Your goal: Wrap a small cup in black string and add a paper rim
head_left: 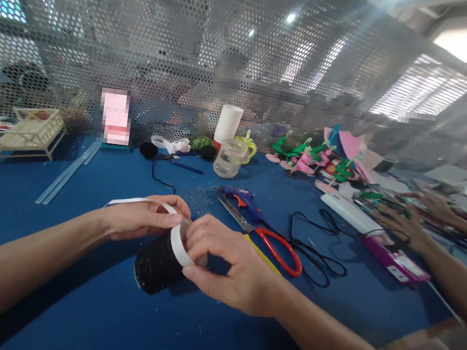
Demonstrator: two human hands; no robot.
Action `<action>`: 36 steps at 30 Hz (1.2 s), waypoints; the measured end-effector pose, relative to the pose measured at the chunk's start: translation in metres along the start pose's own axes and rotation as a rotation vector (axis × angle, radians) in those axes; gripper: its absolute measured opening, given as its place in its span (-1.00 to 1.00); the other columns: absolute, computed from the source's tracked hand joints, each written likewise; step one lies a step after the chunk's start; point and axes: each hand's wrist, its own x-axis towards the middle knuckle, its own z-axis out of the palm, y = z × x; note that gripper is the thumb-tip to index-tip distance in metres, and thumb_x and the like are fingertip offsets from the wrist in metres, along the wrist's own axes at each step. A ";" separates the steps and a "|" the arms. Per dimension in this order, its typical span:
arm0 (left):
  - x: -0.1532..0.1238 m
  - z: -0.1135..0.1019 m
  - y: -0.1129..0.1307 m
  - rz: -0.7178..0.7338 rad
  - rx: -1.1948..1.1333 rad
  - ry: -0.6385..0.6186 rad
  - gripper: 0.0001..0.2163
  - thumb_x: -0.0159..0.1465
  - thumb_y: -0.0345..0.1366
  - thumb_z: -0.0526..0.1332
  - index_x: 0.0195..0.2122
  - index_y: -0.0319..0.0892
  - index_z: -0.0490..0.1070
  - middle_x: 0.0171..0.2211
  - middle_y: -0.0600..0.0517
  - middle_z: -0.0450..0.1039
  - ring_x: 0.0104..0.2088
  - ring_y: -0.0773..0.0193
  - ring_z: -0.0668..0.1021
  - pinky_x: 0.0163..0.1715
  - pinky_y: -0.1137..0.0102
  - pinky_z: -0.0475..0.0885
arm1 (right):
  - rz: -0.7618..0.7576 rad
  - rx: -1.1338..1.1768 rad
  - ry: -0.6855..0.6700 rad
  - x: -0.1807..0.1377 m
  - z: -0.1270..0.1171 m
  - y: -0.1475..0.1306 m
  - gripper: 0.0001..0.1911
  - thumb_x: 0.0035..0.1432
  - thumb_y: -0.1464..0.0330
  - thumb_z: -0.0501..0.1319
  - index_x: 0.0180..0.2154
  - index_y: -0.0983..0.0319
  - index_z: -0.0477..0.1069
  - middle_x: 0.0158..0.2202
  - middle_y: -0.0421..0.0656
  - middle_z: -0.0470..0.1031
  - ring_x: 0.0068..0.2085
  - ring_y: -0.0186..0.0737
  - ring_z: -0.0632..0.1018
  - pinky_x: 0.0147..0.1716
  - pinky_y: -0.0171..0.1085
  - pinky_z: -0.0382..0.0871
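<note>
At near centre of surface [113, 319], black cup [157, 265] held tilted, white strip [179, 247] along rim. Right hand [233, 263] clamped on rim; left hand [143, 219] pinching strip at far side. Step judged: banding rim. Next move calls for steady tension, even edge.

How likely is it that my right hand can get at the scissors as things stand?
Probably yes, once its grip is free: the right hand is busy with the white strip on the black cylinder, but the scissors lie just beyond it, and nothing covers their red handle.
</note>
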 end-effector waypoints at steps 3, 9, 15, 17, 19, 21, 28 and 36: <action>0.000 0.000 -0.005 -0.072 -0.063 -0.095 -0.65 -0.01 -0.09 0.27 -0.27 -0.21 0.38 -0.34 0.01 0.47 -0.29 0.23 0.49 -0.25 0.39 0.34 | -0.029 0.008 0.008 0.000 0.000 0.000 -0.84 -0.02 0.52 0.15 -0.53 0.20 0.21 -0.49 -0.19 0.40 -0.35 -0.29 0.40 -0.17 -0.17 0.26; 0.004 -0.001 -0.019 -0.092 -0.211 -0.095 -0.66 0.00 -0.06 0.25 -0.39 -0.28 0.45 -0.48 0.02 0.50 -0.42 0.32 0.50 -0.39 0.50 0.37 | -0.002 0.023 0.036 -0.002 0.000 0.005 -0.89 0.01 0.50 0.16 -0.50 0.23 0.27 -0.49 -0.16 0.41 -0.31 -0.26 0.38 -0.19 -0.17 0.27; 0.009 0.006 -0.019 -0.160 -0.389 0.141 -0.71 0.12 -0.12 0.14 -0.43 -0.29 0.45 -0.51 0.00 0.52 -0.49 0.31 0.51 -0.42 0.46 0.39 | 0.120 0.039 0.096 -0.001 -0.003 0.012 -0.78 -0.11 0.42 0.30 -0.36 0.30 0.34 -0.30 -0.06 0.41 -0.18 -0.21 0.37 -0.13 -0.19 0.27; 0.010 0.009 -0.017 -0.170 -0.408 0.200 -0.70 0.18 -0.14 0.07 -0.42 -0.29 0.45 -0.50 -0.02 0.52 -0.49 0.30 0.52 -0.42 0.45 0.40 | 0.148 0.048 0.127 0.000 -0.003 0.013 -0.72 -0.13 0.40 0.32 -0.32 0.31 0.34 -0.25 -0.04 0.40 -0.15 -0.20 0.38 -0.12 -0.19 0.26; 0.011 0.011 -0.016 -0.136 -0.387 0.212 -0.68 0.19 -0.15 0.04 -0.40 -0.30 0.45 -0.49 -0.04 0.52 -0.49 0.30 0.51 -0.44 0.46 0.39 | 0.180 0.063 0.154 0.000 -0.003 0.014 -0.78 -0.08 0.37 0.29 -0.34 0.30 0.35 -0.25 -0.04 0.39 -0.17 -0.21 0.39 -0.13 -0.20 0.26; 0.012 0.012 -0.017 -0.083 -0.347 0.202 -0.68 0.19 -0.15 0.05 -0.37 -0.31 0.45 -0.47 -0.05 0.51 -0.48 0.31 0.51 -0.44 0.48 0.38 | 0.234 0.080 0.166 -0.001 0.000 0.016 -0.89 0.02 0.36 0.21 -0.41 0.28 0.33 -0.30 -0.08 0.38 -0.22 -0.24 0.40 -0.16 -0.21 0.28; 0.013 0.015 -0.021 -0.061 -0.289 0.244 -0.67 0.15 -0.09 0.08 -0.32 -0.27 0.45 -0.46 -0.03 0.48 -0.44 0.31 0.48 -0.39 0.47 0.33 | 0.336 0.036 0.246 -0.001 0.004 0.021 -0.81 0.11 0.37 0.09 -0.54 0.23 0.24 -0.40 -0.16 0.34 -0.26 -0.28 0.40 -0.20 -0.25 0.27; 0.012 0.021 -0.020 0.040 -0.050 0.391 -0.59 0.06 -0.04 0.17 -0.26 -0.31 0.42 -0.46 -0.04 0.45 -0.40 0.23 0.45 -0.40 0.40 0.29 | 0.424 0.046 0.215 -0.001 0.008 0.024 -0.78 0.15 0.27 0.02 -0.49 0.24 0.25 -0.40 -0.16 0.34 -0.28 -0.27 0.39 -0.24 -0.25 0.24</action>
